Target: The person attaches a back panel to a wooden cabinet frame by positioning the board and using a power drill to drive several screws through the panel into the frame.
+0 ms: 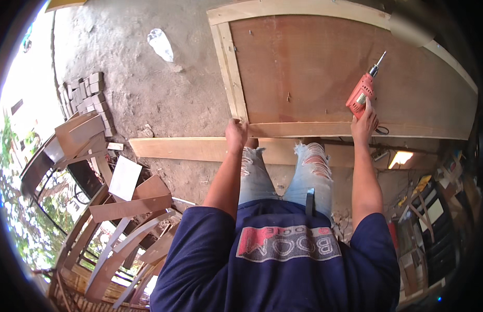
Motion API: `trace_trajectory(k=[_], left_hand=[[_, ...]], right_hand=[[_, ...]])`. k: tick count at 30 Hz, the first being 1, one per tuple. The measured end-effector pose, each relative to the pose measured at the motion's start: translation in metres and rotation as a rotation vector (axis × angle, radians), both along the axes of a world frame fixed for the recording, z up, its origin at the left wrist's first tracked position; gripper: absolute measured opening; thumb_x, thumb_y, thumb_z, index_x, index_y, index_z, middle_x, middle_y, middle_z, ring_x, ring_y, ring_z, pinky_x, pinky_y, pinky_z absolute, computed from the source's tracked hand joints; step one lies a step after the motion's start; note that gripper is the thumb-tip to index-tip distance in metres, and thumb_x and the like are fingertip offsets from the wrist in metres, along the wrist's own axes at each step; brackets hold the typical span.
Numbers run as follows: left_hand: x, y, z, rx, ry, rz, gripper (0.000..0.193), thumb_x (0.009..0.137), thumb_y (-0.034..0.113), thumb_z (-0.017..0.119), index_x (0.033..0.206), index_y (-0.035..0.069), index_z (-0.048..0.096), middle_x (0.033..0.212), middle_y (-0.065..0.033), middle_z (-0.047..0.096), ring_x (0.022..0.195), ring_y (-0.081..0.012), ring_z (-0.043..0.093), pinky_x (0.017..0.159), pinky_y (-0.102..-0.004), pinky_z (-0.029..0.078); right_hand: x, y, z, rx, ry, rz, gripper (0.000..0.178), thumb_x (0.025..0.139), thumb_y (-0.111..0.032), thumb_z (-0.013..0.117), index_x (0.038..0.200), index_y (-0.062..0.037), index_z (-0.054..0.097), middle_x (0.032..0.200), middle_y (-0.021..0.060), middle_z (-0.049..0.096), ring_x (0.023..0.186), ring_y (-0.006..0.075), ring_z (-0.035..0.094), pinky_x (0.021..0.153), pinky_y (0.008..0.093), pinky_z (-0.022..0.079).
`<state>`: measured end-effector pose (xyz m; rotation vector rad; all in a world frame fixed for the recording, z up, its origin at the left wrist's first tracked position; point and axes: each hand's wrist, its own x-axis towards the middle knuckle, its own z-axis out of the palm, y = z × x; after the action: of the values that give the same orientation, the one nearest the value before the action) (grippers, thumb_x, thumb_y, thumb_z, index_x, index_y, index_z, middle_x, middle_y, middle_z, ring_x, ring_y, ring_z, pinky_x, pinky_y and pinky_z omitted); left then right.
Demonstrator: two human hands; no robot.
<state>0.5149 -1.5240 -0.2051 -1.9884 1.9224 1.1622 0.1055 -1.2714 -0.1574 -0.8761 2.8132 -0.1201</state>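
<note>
My right hand [364, 124] is wrapped round the grip of a red power drill [361, 95]. The drill lies over a large brown panel [298, 67], its bit pointing away and to the right. Pale wooden strips [232, 73] frame the panel; its far edge is curved. At the near left corner of that frame, my left hand [236, 135] is closed on the wood, its fingertips partly hidden. A few small metal pieces, seemingly screws [288, 96], are scattered on the panel, too small to tell for certain.
Just before my knees runs a long pale board [189, 148]. A clear plastic bag [161, 44] lies on the rough floor, with stacked bricks [90, 99] farther left. Curved and flat wood offcuts [129, 208] pile up at the left; scrap wood [431, 213] clutters the right.
</note>
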Motion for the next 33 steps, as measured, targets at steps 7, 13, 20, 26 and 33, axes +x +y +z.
trace_trajectory(k=[7,13,20,26,33], left_hand=[[0.0,-0.024,-0.007,-0.058,-0.132,-0.093,0.019,0.089,0.021,0.072,0.092,0.002,0.073,0.091,-0.027,0.074,0.091,-0.0473,0.072,0.083,-0.0539,0.058],[0.002,-0.05,-0.005,0.031,-0.089,-0.119,0.023,0.092,0.024,0.074,0.096,0.001,0.078,0.091,-0.0233,0.077,0.087,-0.0405,0.076,0.081,-0.0477,0.06],[-0.077,-0.109,0.031,-0.239,0.287,-0.008,0.023,0.093,0.021,0.081,0.098,-0.001,0.075,0.09,-0.0181,0.078,0.085,-0.0273,0.077,0.079,-0.0383,0.059],[-0.085,-0.131,0.009,-0.329,0.159,-0.124,0.012,0.087,0.01,0.078,0.094,0.001,0.075,0.088,-0.0185,0.077,0.083,-0.0309,0.076,0.078,-0.0399,0.059],[-0.088,-0.138,0.011,-0.253,0.051,-0.144,0.018,0.081,0.017,0.079,0.09,0.001,0.078,0.083,-0.0184,0.077,0.078,-0.0318,0.077,0.076,-0.0405,0.059]], right_hand=[[0.061,-0.063,0.001,-0.219,0.04,0.0,0.063,0.085,-0.014,0.078,0.143,-0.0137,0.055,0.139,0.0185,0.056,0.132,0.0395,0.052,0.111,0.0571,0.041],[0.151,-0.152,-0.02,-0.344,-0.426,0.004,0.033,0.091,-0.017,0.075,0.12,-0.0086,0.064,0.104,0.0162,0.071,0.102,0.0374,0.069,0.086,0.0491,0.056],[0.178,-0.196,-0.044,-0.205,-0.564,-0.274,0.03,0.09,-0.016,0.079,0.113,-0.0103,0.062,0.101,0.0162,0.071,0.095,0.0397,0.071,0.079,0.0517,0.058],[0.181,-0.194,-0.054,-0.244,-0.462,-0.216,0.017,0.088,-0.017,0.081,0.099,-0.0107,0.069,0.095,0.012,0.077,0.089,0.0349,0.074,0.076,0.0472,0.058],[0.177,-0.189,-0.066,-0.258,-0.512,-0.269,0.006,0.085,-0.011,0.075,0.087,-0.0078,0.07,0.085,0.0128,0.076,0.079,0.035,0.073,0.069,0.0453,0.058]])
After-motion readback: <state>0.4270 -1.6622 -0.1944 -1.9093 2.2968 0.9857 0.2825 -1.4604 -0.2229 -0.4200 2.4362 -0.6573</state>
